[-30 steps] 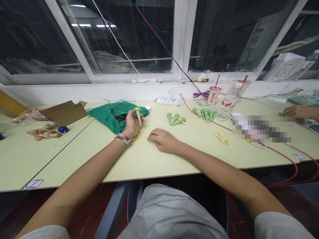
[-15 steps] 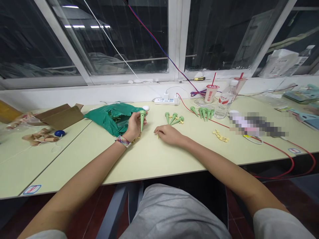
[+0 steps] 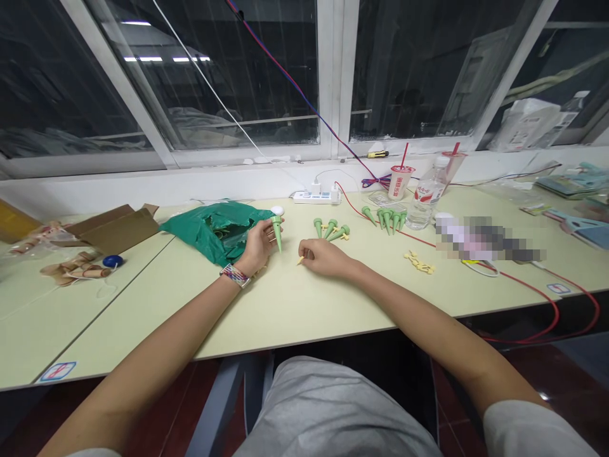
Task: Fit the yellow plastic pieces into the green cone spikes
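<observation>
A green cone-shaped watering spike (image 3: 278, 236) is held point down between the fingers of my left hand (image 3: 258, 246). My right hand (image 3: 326, 258), close by on the right, pinches a small yellow plastic valve (image 3: 300, 260) just above the table. The two parts are apart. More yellow pieces (image 3: 259, 271) show partly behind my left wrist. Beyond my right hand lie several green spikes (image 3: 332, 228) with yellow valves on them. Farther right is another group of green spikes (image 3: 392, 219), and a small pile of yellow valves (image 3: 419, 262) lies nearer me.
A torn green plastic bag (image 3: 202, 230) lies beside my left hand. Wooden toys with a blue ball (image 3: 113, 261) and a cardboard box (image 3: 110, 227) are at left. A power strip (image 3: 313, 197), a paper cup (image 3: 400, 183), a water bottle (image 3: 425, 200) and a red cable (image 3: 518, 289) stand or run behind and right.
The spike in my left hand has tilted, its tip swinging right. My right fingers have turned a little, so the yellow valve shows more clearly. The view has shifted slightly.
</observation>
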Demonstrator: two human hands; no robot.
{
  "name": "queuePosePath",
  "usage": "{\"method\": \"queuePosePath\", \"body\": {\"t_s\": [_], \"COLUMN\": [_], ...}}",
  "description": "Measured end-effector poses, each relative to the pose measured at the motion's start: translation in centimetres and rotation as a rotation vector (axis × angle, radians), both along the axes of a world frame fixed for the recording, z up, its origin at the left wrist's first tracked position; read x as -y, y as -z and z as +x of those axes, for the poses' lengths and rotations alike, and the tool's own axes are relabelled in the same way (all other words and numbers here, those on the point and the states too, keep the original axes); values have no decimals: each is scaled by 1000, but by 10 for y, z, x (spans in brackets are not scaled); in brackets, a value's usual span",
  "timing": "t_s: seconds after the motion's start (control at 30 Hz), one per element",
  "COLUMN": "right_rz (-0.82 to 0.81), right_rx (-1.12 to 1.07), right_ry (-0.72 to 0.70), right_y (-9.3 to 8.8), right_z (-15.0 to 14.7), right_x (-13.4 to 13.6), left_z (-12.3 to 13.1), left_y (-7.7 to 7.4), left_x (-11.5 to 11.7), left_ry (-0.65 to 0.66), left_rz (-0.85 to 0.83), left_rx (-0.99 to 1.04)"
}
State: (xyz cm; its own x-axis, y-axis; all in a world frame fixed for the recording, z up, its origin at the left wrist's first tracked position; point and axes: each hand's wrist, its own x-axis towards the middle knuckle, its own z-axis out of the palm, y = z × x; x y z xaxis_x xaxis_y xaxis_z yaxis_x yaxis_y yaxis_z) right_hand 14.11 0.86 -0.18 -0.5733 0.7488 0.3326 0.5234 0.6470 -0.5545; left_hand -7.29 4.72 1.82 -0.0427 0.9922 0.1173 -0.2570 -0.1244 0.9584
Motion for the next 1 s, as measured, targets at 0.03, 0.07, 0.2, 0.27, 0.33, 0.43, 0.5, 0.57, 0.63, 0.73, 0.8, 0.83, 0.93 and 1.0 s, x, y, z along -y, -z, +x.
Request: {"method": "queuePosePath", "body": {"t_s": [0.03,0.07,0.2,0.27,0.33,0.43,0.5,0.57,0.63,0.73,0.8,0.83,0.93,1.0], "right_rz": [-32,-60,-89,-77,-57,-22,-5,14,41,61,51,43,-9,-68], "right_rx": [-46,-102,-370,-484,-553,-583,-580,-573,-561,-554,-572,-588,-641,-674], "right_ry": [-4,-6,19,50,90,128,131,134,138,149,156,156,131,104], "right_y": [0,0,-4,-7,-10,-12,-12,-13,-13,-14,-13,-11,-6,-3], "right_z": [0,-1,-1,-1,0,1,1,1,2,3,4,5,6,6], "right_x": [-2,-3,-9,-11,-11,-11,-10,-9,-8,-8,-11,-12,-18,-20], "left_z": [0,0,2,3,5,7,8,9,9,9,9,8,7,6], "left_y": [0,1,3,4,6,7,6,5,4,3,4,4,5,5], "left_x": [0,0,0,3,6,11,14,16,17,18,17,17,16,15], "left_ry": [3,9,50,105,190,294,326,338,342,329,316,309,291,278], "left_rz": [-4,-6,13,35,57,87,103,117,125,125,123,122,115,117], "left_rx": [-6,-11,-49,-92,-133,-169,-181,-184,-188,-195,-201,-204,-230,-257]}}
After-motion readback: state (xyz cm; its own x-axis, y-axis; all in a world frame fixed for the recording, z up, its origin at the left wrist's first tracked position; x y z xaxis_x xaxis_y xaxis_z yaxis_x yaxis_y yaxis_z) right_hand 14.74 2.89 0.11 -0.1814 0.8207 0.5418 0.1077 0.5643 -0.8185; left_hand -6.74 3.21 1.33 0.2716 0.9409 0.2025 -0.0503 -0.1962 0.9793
